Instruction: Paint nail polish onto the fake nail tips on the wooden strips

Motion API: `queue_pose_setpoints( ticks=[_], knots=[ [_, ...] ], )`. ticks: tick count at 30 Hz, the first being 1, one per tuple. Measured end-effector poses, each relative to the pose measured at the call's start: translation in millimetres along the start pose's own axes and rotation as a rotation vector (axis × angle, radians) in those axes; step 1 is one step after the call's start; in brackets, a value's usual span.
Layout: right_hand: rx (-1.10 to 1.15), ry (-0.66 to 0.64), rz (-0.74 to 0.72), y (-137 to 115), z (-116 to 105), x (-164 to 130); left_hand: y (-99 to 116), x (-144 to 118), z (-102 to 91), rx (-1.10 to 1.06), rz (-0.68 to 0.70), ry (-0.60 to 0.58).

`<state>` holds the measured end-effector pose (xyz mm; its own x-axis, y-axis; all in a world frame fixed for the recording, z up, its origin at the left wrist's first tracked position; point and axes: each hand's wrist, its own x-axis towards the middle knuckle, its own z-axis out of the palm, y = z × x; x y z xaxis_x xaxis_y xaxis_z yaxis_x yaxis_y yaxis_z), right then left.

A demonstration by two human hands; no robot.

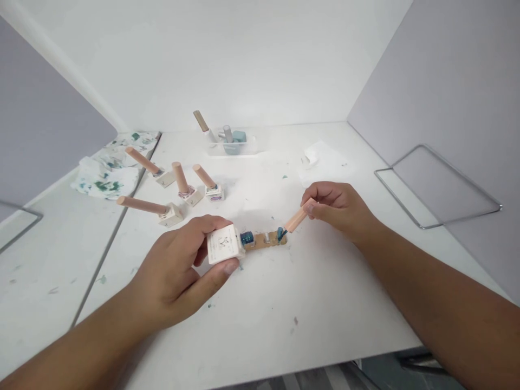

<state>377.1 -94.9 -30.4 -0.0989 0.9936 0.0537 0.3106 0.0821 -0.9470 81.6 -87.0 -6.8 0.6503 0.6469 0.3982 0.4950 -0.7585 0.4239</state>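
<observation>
My left hand (184,265) grips a small white square bottle (225,244) lying on its side, its open neck stained teal and pointing right. My right hand (339,206) pinches a tan wooden brush cap (299,215) whose teal-tipped brush (280,233) touches a narrow wooden strip (266,239) on the white table (284,303). The strip lies between my two hands and carries pale nail-shaped tips; the tip under the brush is teal.
Several more white bottles with tan wooden caps (170,212) lie tilted at the left. A paint-stained cloth (108,173) sits beyond them. A clear tray with bottles (231,142) stands at the back, white tissue (320,160) to its right, a wire frame (436,187) far right.
</observation>
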Motion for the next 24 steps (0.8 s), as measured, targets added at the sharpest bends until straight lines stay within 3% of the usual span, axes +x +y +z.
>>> queue_pose_setpoints(
  ticks=[6,13,19,24],
  knots=[
    [-0.020,0.084,0.019,-0.3,-3.6,4.2,2.7,0.0,0.0,0.004,-0.023,-0.011],
    [0.003,-0.026,-0.023,-2.4,1.4,-1.3,2.8,-1.2,-1.1,-0.017,-0.031,-0.020],
    [-0.039,0.094,0.047,-0.1,-2.9,5.0,1.8,-0.2,-0.5,0.004,-0.003,-0.011],
    [0.096,0.003,-0.028,-1.9,-2.8,3.8,2.2,0.5,-1.3,0.009,0.001,-0.011]
  ],
)
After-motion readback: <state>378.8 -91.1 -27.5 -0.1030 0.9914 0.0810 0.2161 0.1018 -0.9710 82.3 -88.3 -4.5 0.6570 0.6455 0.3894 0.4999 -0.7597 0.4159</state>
